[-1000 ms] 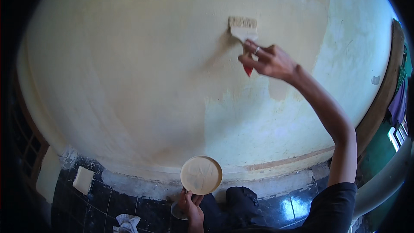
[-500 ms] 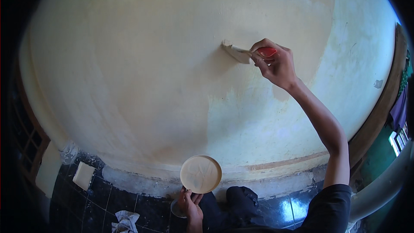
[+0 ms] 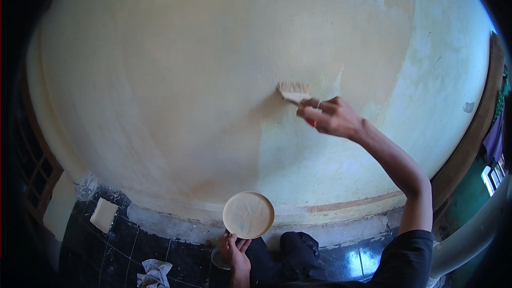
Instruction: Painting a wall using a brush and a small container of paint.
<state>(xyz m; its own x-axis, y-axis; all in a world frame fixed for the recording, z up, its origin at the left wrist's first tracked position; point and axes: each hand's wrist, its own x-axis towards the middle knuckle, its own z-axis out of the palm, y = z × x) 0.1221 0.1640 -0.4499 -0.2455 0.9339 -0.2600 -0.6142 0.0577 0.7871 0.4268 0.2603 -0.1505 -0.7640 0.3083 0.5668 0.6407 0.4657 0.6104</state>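
Note:
A wide paintbrush is gripped by its handle in my right hand. Its pale bristles point up against the wall, and a bit of red shows under my fingers. Beige paint covers the wall's left and upper parts; pale green shows at the lower right, with a jagged border just below and right of the brush. Down near the wall's foot, my left hand holds a round shallow pan by what looks like a dark handle. A thin layer of beige paint, with streaks in it, coats the pan's inside.
On the dark tiled floor lie a cream rectangular block or box and a crumpled cloth. Another round container is partly hidden behind my left hand. A wooden frame bounds the wall at right, beside a pale pipe-like post.
My right hand has moved down with the brush, which has turned so its bristles now point up. The pan and my left hand have stayed in place.

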